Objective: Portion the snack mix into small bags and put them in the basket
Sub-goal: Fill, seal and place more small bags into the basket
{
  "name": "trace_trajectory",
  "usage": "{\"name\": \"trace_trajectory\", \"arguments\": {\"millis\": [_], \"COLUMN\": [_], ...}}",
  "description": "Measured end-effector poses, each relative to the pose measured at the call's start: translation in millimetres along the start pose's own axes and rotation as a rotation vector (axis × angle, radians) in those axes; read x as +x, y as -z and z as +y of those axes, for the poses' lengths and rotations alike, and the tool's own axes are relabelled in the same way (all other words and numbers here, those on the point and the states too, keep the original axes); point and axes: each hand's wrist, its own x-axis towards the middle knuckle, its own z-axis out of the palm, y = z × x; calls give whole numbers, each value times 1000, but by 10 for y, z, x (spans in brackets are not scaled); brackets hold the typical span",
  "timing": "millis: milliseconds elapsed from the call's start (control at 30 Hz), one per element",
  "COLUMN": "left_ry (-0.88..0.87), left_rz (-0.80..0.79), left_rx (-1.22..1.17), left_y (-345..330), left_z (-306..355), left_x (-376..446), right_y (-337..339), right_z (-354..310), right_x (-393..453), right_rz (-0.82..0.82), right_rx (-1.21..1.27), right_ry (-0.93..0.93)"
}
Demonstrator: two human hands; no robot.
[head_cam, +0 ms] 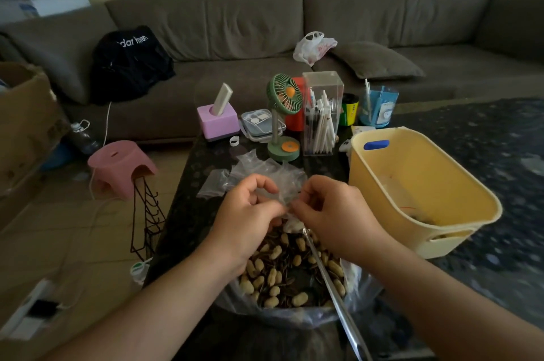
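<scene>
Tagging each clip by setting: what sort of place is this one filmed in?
Most likely a home living room. A long grey-brown sofa with a loose cushion runs behind a low dark table crowded with household bits such as a small green desk fan and a pink stool on the tiled floor.

Clear small bag (284,194) above peanut mix (282,272)

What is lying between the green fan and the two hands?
In the head view, loose clear plastic bags lie on the dark table between the green fan and the left hand and right hand.
</scene>
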Motion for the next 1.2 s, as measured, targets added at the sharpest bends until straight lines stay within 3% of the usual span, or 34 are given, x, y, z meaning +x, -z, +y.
{"name": "trace_trajectory", "arguments": {"millis": [100,233,300,400,467,700,767,867,933,1200], "left_ry": [-111,-680,-841,-612,-452,-456,-442,-423,-423,-383], "left_rz": [-29,-24,-66,-286,-332,-266,-261,-279,-296,-277], "left_rx": [111,708,904,832,741,740,704,670,642,489], "left_y": [14,125,200,233,224,284,268,243,244,250], "left_z": [-28,-53,-85,-62,-88,-128,-122,-122,-140,-197], "left_x": [-13,-26,30,1,-10,54,44,49,55,78], "right_y": [-37,-42,-6,30,46,78,57,48,46,65], "right_z": [-12,-62,-76,-97,-92,-34,-10,35,70,146], "right_x": [9,20,9,-16,-23,17,-13,-33,-14,48], "right_rz": [-17,-168,-232,-300,-332,-351,-248,-36,5,166], "right_rx": [61,481,624,685,687,686,472,18,-64,36], "right_ry": [-33,-169,-186,-198,-236,-315,-142,292,471,469]}}
